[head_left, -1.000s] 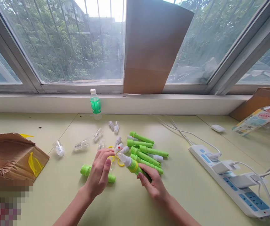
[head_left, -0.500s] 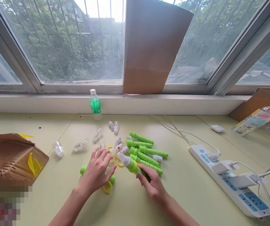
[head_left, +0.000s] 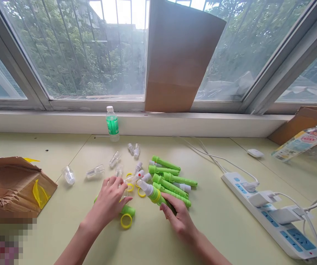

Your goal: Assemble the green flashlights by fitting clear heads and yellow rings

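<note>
My right hand is wrapped round a green plastic tube with a threaded end, a yellow ring on it and a whitish translucent insert sticking out of its top. My left hand hovers over the loose parts, thumb apart from the bent fingers. Its fingertips are beside a clear plastic piece; whether they touch it I cannot tell. Partly under this hand lies another green tube. A yellow ring lies just in front, and another yellow ring lies between the hands.
Several green tubes lie in a pile beyond my right hand. Clear caps are scattered to the left. A torn cardboard box stands at left, a green-labelled bottle at the back, a power strip with cables at right.
My left hand has drawn back slightly toward the left and its fingers are more bent. My right hand and the tube it holds stay almost where they were.
</note>
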The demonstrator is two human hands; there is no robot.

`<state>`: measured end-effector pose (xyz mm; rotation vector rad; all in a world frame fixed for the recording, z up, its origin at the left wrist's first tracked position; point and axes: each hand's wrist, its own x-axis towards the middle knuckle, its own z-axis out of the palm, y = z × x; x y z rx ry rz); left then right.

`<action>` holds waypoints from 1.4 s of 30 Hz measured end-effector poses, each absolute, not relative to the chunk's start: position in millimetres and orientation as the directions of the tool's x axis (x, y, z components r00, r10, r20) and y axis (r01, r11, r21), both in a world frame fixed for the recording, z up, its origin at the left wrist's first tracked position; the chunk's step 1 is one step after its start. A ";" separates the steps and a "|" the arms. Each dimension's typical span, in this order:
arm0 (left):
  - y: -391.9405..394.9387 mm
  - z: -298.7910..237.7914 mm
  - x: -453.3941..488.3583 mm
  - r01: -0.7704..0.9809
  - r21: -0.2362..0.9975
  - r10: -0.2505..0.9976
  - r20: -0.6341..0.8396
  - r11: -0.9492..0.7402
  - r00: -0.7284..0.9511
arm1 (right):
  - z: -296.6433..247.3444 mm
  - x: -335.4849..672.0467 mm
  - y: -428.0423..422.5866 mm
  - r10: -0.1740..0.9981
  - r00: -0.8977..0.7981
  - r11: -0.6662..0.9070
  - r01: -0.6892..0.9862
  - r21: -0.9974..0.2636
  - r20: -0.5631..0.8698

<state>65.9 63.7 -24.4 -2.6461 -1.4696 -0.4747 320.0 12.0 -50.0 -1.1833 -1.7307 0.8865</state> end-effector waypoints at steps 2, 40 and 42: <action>65.7 -24.4 66.1 0.826 0.079 0.790 0.356 -0.558 0.499 | -51.1 320.6 12.0 0.947 -0.204 0.309 0.362 -0.880 0.249; 48.2 -18.0 89.2 0.625 0.253 0.574 0.722 -0.739 0.387 | -54.0 305.6 5.9 0.816 -0.447 0.577 0.668 -0.471 0.366; 48.4 -17.6 86.8 0.634 0.277 0.580 0.742 -0.722 0.336 | -54.1 307.2 6.5 0.829 -0.435 0.559 0.668 -0.490 0.353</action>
